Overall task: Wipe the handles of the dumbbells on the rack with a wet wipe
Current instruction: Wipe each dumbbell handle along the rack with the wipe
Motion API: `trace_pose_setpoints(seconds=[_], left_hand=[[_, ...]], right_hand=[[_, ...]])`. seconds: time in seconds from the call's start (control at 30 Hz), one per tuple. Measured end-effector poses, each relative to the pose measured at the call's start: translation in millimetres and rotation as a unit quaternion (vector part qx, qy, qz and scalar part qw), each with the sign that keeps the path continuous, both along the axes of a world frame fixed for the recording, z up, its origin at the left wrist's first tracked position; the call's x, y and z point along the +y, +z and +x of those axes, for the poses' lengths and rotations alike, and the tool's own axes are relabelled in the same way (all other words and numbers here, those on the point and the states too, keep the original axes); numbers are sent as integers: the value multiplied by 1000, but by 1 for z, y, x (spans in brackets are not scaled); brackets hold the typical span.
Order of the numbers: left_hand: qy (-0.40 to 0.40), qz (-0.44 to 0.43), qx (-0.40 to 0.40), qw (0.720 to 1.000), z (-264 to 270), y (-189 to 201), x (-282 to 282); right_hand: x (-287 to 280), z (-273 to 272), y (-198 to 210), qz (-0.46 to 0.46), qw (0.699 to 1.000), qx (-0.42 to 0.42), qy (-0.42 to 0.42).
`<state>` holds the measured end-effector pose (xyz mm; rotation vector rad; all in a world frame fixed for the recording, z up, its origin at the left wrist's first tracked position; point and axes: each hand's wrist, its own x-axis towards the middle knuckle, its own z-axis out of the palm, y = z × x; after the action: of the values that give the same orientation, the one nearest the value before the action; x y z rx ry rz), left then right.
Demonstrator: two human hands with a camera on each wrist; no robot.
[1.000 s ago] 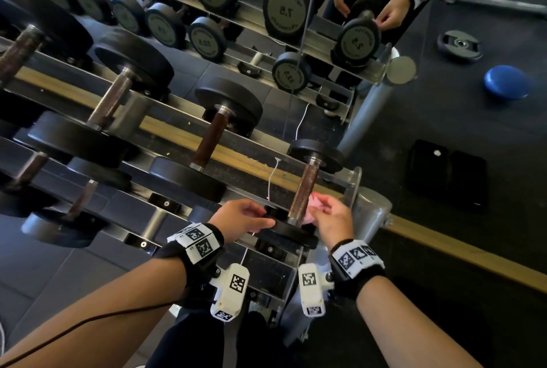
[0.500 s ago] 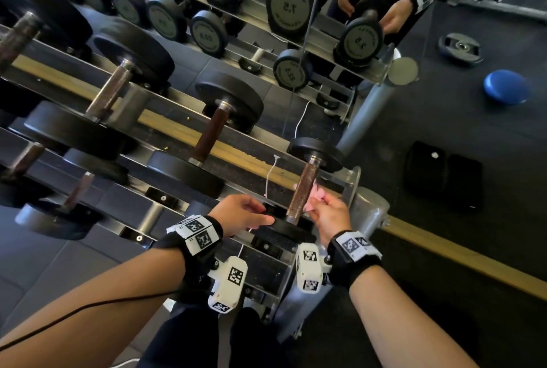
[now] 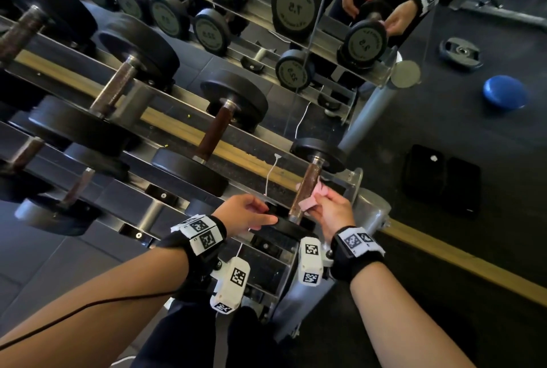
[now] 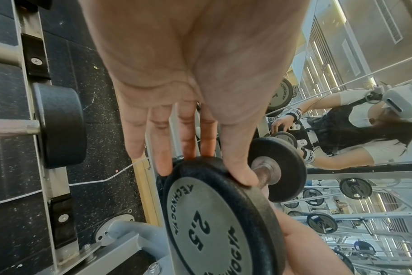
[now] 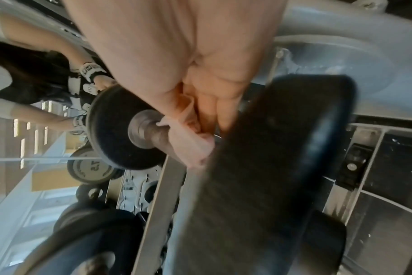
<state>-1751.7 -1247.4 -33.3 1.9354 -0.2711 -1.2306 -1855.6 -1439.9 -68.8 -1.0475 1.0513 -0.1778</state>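
The small 2.5 dumbbell, with its rusty brown handle (image 3: 307, 187), lies at the right end of the rack's (image 3: 165, 142) upper rail. My left hand (image 3: 266, 216) holds the near weight plate (image 3: 288, 227) by its rim. In the left wrist view the left hand (image 4: 200, 167) has its thumb and fingers on either side of the plate (image 4: 212, 223). My right hand (image 3: 318, 199) pinches a pink wet wipe (image 3: 307, 204) against the handle's right side. The right wrist view shows the wipe (image 5: 188, 143) pressed on the handle (image 5: 157, 134) under the right hand (image 5: 207, 119).
Bigger dumbbells (image 3: 213, 136) fill the rack to the left. A mirror behind the rack reflects it and me. The grey rack post (image 3: 370, 210) stands just right of my right hand. On the floor lie a blue disc (image 3: 504, 95), a weight plate (image 3: 460, 52) and black pads (image 3: 441, 178).
My right hand has slid the wipe slightly up the handle. The left hand keeps its hold on the near plate. My head view has shifted a little.
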Motion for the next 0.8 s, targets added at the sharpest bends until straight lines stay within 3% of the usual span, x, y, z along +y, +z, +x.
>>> trace_pose_setpoints(seconds=[0.17, 0.37, 0.47, 0.5, 0.57, 0.63, 0.7, 0.77, 0.8], left_hand=[[1, -6, -3, 1000, -1, -2, 1], [-3, -4, -12, 1000, -2, 2, 0], [-5, 1, -13, 1000, -2, 4, 0], [-3, 1, -11, 1000, -3, 4, 0], [5, -3, -9, 1000, -5, 4, 1], [15, -10, -9, 1000, -6, 2, 2], [22, -15, -4, 1000, -8, 0, 4], [28, -13, 1, 1000, -10, -2, 4], [31, -12, 2, 999, -10, -3, 5]], right_hand=[[16, -24, 8, -160, 981, 33, 106], [4, -35, 49, -251, 918, 84, 296], [-11, -21, 77, -328, 891, 66, 308], [-15, -12, 83, -395, 865, 64, 302], [-23, 6, 87, -536, 779, 32, 325], [-29, 23, 81, -630, 653, -5, 420], [-35, 33, 70, -665, 531, 24, 525], [-39, 35, 60, -653, 464, 62, 596], [-40, 35, 56, -645, 456, 71, 609]])
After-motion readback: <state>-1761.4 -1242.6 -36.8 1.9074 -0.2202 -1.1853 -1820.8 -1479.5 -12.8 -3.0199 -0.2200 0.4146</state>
